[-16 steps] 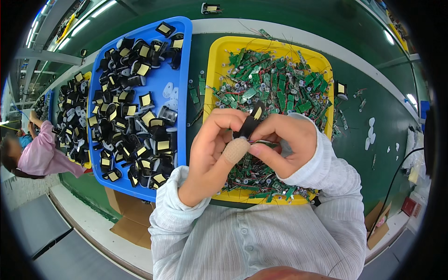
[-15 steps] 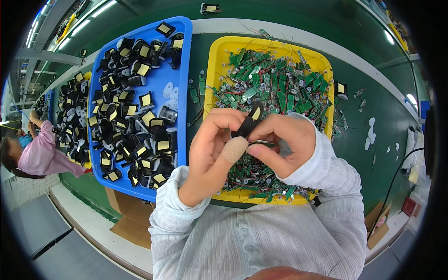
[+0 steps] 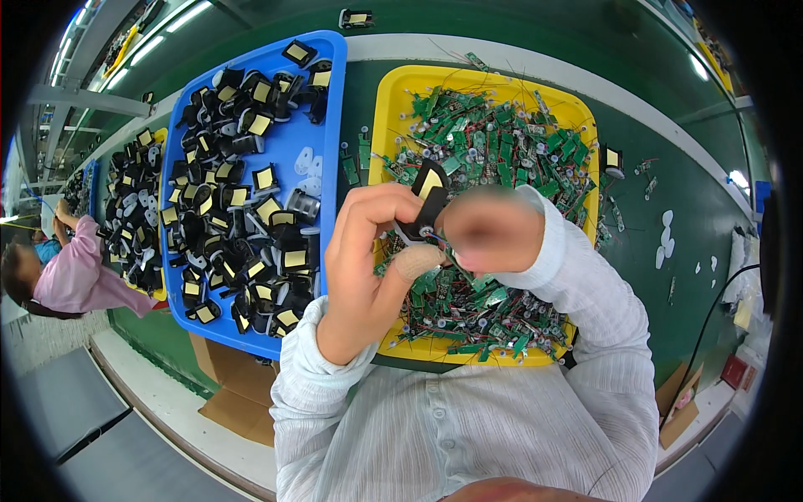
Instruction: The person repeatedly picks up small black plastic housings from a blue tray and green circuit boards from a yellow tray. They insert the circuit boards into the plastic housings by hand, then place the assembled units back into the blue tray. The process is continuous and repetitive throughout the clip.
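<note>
My left hand [image 3: 364, 263] is closed on a black plastic housing [image 3: 411, 224] with a pale yellow pad on its upper part. A tan bandage [image 3: 418, 262] wraps its thumb. A small round metallic part shows at the housing's lower end, beside the fingertips. My right hand [image 3: 493, 230] is curled close against the housing's right side; a blur covers its fingers, so what they grip cannot be made out. Just below the hands lies a yellow tray [image 3: 386, 109] heaped with green circuit boards [image 3: 506, 159] that have thin wires and small round parts.
A blue tray [image 3: 337, 109] of black housings [image 3: 238, 197] stands to the left, with another yellow tray [image 3: 159, 293] beyond it. A person in pink [image 3: 79, 268] works at far left. Loose boards and white pieces [image 3: 666, 238] lie right. An open cardboard box [image 3: 238, 410] stands below the blue tray.
The housing has tilted and shifted slightly left, its yellow pad now turned more toward view. My right hand has rolled over, its knuckles higher. The left fingers stay on the housing.
</note>
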A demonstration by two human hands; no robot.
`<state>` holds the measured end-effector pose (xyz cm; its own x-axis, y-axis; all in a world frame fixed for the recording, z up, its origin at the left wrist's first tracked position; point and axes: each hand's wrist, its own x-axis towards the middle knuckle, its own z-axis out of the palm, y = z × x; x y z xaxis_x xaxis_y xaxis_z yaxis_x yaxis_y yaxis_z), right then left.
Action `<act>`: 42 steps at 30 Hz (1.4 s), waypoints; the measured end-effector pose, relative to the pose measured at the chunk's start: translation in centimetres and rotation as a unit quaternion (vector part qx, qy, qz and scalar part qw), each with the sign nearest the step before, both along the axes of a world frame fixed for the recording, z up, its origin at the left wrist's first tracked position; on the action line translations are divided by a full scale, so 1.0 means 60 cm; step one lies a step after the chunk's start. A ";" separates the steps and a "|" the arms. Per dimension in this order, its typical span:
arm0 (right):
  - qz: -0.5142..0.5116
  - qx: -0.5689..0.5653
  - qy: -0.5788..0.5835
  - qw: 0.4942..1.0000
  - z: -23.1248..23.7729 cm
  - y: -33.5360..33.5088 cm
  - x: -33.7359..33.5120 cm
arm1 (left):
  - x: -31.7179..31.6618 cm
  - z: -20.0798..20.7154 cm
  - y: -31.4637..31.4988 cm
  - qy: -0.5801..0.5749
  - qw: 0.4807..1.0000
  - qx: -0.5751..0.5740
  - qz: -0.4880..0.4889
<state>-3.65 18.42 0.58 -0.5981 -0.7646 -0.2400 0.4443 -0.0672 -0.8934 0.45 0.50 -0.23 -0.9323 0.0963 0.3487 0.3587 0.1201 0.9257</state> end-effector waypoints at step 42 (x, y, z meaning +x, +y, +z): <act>-0.051 0.078 0.029 0.995 0.056 0.017 -0.003 | 0.008 0.018 0.006 0.065 0.986 -0.155 -0.018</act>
<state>-3.84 19.45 3.93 -0.6862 -0.6561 -0.3142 0.3904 0.0323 -0.9201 0.92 0.85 0.87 -0.8755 0.2495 0.4139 0.4814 0.3739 0.7928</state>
